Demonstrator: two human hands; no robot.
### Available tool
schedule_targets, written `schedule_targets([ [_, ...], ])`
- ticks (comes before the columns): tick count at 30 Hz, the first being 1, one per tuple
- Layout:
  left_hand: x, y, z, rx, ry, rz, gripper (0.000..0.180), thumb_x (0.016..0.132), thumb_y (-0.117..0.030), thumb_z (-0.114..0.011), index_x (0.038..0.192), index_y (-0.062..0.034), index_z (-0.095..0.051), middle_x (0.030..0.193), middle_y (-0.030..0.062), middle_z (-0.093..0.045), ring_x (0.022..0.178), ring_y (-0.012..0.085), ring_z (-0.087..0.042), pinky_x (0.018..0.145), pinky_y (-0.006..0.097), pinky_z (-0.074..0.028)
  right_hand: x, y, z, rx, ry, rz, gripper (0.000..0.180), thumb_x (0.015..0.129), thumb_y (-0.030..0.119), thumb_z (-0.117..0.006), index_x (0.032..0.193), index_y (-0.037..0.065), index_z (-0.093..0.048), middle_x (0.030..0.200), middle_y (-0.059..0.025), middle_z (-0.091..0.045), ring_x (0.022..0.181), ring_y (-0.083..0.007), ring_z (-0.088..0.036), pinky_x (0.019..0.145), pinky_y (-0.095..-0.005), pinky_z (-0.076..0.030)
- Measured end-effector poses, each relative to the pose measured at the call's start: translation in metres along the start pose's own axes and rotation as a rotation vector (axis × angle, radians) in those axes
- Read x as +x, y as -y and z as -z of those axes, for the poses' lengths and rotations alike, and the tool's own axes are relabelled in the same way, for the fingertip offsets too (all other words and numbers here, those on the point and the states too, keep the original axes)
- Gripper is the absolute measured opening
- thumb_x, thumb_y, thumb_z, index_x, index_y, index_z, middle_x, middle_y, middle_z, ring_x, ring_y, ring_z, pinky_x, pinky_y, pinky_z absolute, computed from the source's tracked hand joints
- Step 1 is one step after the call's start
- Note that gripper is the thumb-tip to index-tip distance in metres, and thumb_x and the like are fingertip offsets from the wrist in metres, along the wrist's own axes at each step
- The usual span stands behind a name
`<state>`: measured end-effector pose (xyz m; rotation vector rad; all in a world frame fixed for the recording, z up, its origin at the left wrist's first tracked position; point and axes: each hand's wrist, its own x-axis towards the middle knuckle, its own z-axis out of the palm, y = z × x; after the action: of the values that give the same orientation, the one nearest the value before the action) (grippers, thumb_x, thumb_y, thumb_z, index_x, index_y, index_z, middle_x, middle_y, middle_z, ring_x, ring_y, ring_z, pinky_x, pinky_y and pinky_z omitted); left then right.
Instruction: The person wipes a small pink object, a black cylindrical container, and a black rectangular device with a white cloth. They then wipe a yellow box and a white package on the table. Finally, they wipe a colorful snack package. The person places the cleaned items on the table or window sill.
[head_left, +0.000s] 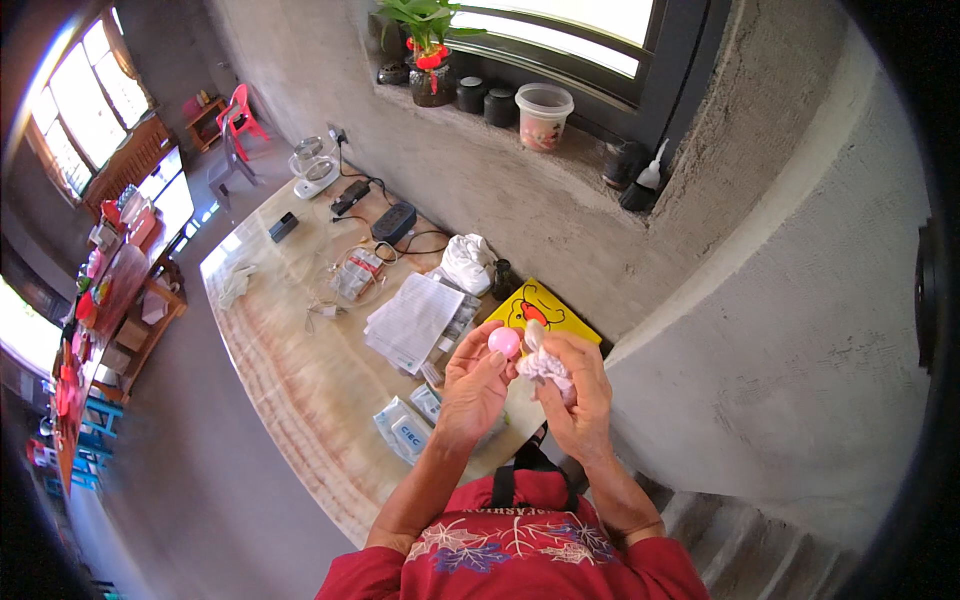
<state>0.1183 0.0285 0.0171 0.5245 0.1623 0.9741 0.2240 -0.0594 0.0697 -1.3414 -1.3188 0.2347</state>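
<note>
Head view. Landmark for all places: the flat yellow item with a cartoon duck, lying on the tabletop.

Left hand: raised at the landmark's near left corner, forearm slanting up from the lower edge, wrist bent slightly inward; thumb and fingertips gripping a glossy pink ball, which shows in front of the landmark's left end.

Right hand: raised before the landmark's near edge, forearm leaning in from the right, fingers curled over, thumb beneath; gripping a crumpled pale pink cloth, one whitish end poking up above the fingers. Ball and cloth just beside each other; whether they touch cannot be told.

Lettering and print:
– Sheets of paper, stacked left of the landmark: close rows of writing, too small to read.
– White-and-blue soft pack, near side and left of the landmark: bold lettering on a blue patch.
– Red shirt, worn by the person, nearer than the landmark: pale lettering across the chest, partly cut by folds, over white and blue leaf motifs.
– White tub, on the window ledge beyond the landmark: pinkish printed decoration, details unclear.
</note>
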Motion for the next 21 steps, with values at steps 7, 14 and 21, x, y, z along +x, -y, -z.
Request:
schedule_targets([
  [7,-0.006,0.000,-0.002,-0.083,0.020,0.104,0.030,0.088,-0.004,-0.055,0.117,-0.0004,-0.051,0.110,0.0110,-0.059,0.096,0.0186,-0.060,0.083,0.034,-0.051,0.011,0.000,-0.015,-0.030,0.031,0.166,0.034,0.075,0.007,-0.062,0.108,0.003,-0.054,0.118,-0.0180,-0.049,0.103,-0.0316,-0.050,0.088,-0.0374,-0.040],
  [14,-0.010,0.004,0.000,-0.025,0.017,0.127,0.028,0.088,-0.004,-0.053,0.115,0.0031,-0.054,0.110,0.0122,-0.059,0.100,0.0187,-0.057,0.088,0.032,-0.046,-0.020,-0.024,-0.009,0.034,-0.026,-0.057,0.039,0.073,-0.006,-0.059,0.110,0.002,-0.051,0.111,-0.0148,-0.050,0.101,-0.0241,-0.052,0.087,-0.0328,-0.042],
  [21,-0.019,0.014,0.017,-0.175,0.072,0.384,0.025,0.090,-0.015,-0.053,0.109,0.0010,-0.056,0.107,0.0115,-0.061,0.095,0.0212,-0.060,0.086,0.036,-0.048,0.005,0.008,0.014,-0.268,0.245,0.281,0.050,0.066,-0.006,-0.060,0.114,0.002,-0.051,0.113,-0.0159,-0.050,0.100,-0.0286,-0.051,0.087,-0.0362,-0.041],
])
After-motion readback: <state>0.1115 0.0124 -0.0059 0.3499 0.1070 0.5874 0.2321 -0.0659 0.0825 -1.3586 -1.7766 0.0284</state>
